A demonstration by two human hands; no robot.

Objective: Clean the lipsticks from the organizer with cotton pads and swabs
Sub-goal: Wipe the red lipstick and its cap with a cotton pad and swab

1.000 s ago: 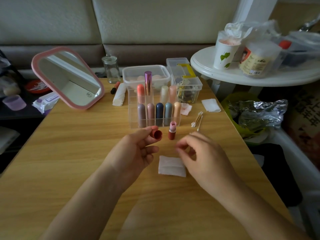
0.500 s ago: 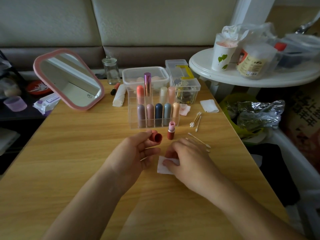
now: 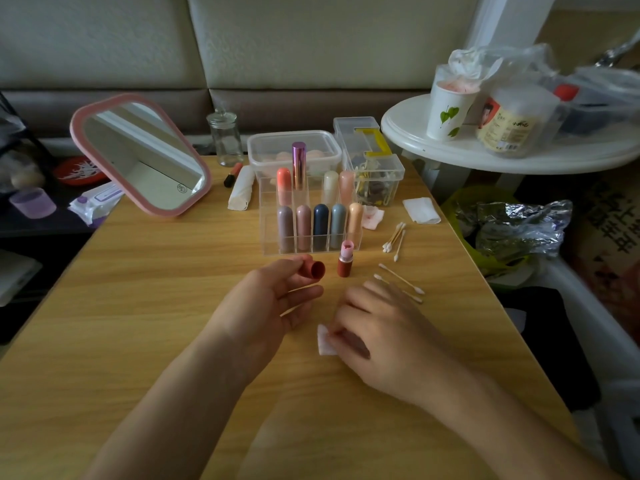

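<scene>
Now the right hand [image 3: 377, 327], hovering a second ago, pinches the pad [image 3: 323, 341] well in front of the organizer [image 3: 268, 233]. The left hand [image 3: 266, 303] pinches the cap [image 3: 313, 268] nearer it, beside the uncapped lipstick [image 3: 345, 259] standing just before it. Wiping probably comes next.

Bare left forearm [image 3: 173, 400], bare right forearm [image 3: 491, 417], bare left hand [image 3: 266, 299], bare right hand [image 3: 384, 334], slim fingers [image 3: 301, 292]

Cap [image 3: 314, 269], cotton pad [image 3: 323, 344] in hands [image 3: 263, 306]
</scene>
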